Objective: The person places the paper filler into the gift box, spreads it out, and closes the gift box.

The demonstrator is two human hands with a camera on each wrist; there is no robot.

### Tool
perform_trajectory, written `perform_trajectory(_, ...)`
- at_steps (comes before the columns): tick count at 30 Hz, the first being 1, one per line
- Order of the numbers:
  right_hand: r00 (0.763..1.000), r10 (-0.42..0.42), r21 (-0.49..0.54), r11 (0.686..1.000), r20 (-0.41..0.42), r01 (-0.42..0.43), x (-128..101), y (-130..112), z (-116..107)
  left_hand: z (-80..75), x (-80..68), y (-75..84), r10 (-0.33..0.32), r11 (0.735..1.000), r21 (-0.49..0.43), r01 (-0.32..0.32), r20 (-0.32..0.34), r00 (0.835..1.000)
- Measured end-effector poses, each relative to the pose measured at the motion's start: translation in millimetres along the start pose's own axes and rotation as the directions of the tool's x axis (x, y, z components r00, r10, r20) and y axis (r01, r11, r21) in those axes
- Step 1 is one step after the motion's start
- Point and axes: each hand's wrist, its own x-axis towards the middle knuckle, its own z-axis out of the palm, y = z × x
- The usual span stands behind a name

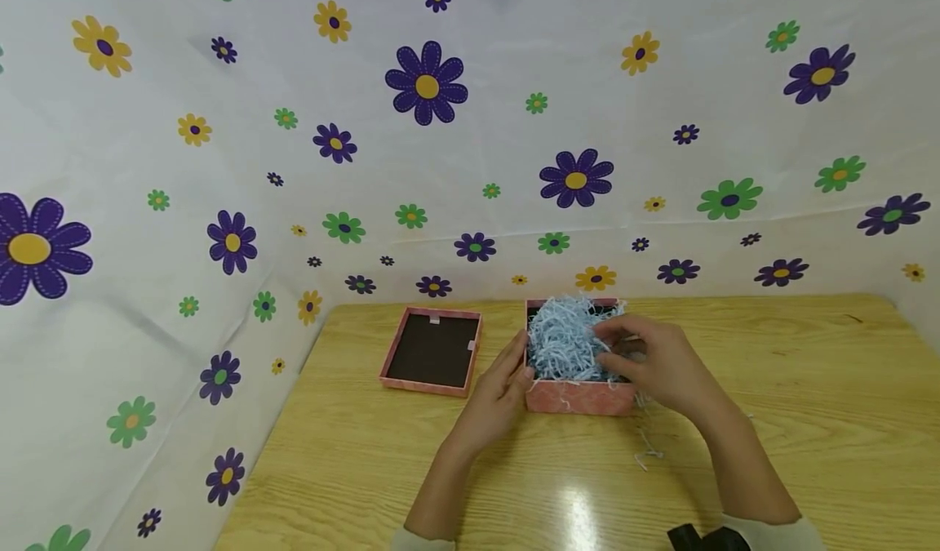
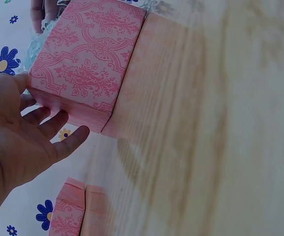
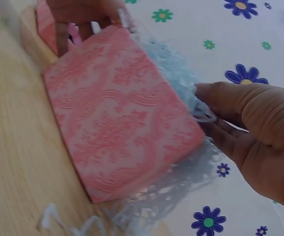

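1. Flowered sheet [image 1: 455, 126]: hangs behind and to the left of the table.
2. Wooden table [image 1: 771, 420]: bears all items.
3. Pink box [image 1: 580, 396]: stands at table centre, filled with pale blue paper shreds [image 1: 561, 343].
4. Lid [image 1: 432, 349]: lies upturned, left of the box, apart from it.
5. Right hand [image 1: 649, 363]: fingers curled into the shreds, pinching strands.
6. Left hand [image 1: 499, 392]: fingers extended, flat against the box's left wall.
7. Loose strands [image 1: 646, 453]: lie on the table near the box.
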Motion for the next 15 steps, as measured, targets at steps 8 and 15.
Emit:
perform_trajectory(8,0.995,0.028,0.002,1.0,-0.098,-0.028,-13,15,-39,-0.9,-1.2,19.5,-0.028,0.999,-0.023,0.028,-0.009,1.0)
perform_trajectory(15,0.996,0.084,0.074,0.994,-0.015,-0.083,-28,48,-63,1.7,0.5,1.2,-0.011,1.0,-0.01,0.011,-0.014,1.0)
